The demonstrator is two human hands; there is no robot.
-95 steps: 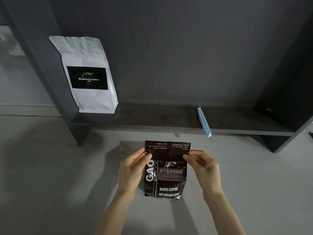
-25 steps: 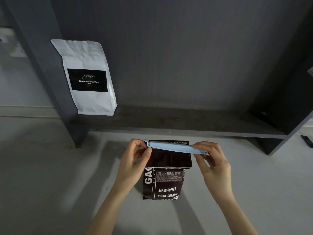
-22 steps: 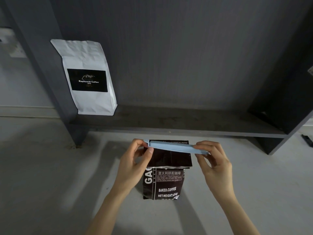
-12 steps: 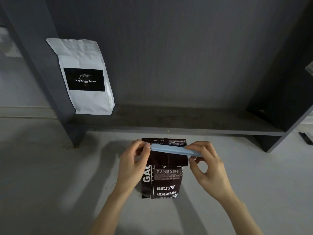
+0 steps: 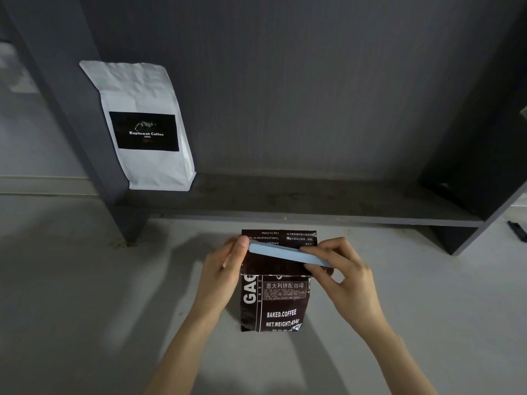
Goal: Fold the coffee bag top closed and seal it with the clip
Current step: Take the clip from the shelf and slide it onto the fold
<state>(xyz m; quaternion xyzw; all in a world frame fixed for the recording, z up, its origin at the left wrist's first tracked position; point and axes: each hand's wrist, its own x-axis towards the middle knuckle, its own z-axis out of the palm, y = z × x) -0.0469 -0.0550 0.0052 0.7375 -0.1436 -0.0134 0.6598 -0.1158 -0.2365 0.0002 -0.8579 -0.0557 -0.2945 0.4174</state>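
A dark brown coffee bag with white lettering stands on the grey floor, its top flap folded down toward me. A long light-blue clip lies slanted across that folded flap. My left hand grips the bag's left edge, thumb pressed on the clip's left end. My right hand pinches the clip's right end between thumb and fingers. The clip's right tip is partly hidden by my fingers.
A dark grey low shelf runs behind the bag, with upright side panels at left and right. A white coffee bag with a black label leans on the shelf's left end. A small dark object lies at the far right.
The clip has come down from the flap's top edge onto the middle of the fold, now tilted down to the right. Both hands stayed on its ends.
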